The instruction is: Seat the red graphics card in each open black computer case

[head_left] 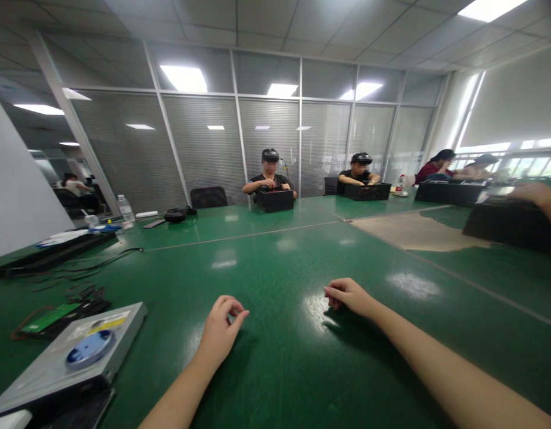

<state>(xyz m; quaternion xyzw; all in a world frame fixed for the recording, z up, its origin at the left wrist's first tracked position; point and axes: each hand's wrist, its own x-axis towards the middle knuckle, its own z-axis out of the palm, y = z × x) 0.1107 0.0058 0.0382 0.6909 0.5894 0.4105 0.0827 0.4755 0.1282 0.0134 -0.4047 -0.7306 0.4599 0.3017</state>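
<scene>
Grey metal drive [74, 357], blue-stickered, lies near loosely curled left hand [221, 326] and right hand [349, 296].

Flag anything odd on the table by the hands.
A bare green board with loose wires lies left of the left hand, beside the drive. Farther right, a brown patch breaks the green table.

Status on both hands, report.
Left hand pinched shut, right hand curled shut, both resting on green table. Grey disc drive nearest left hand, untouched. Circuit board behind it.
</scene>
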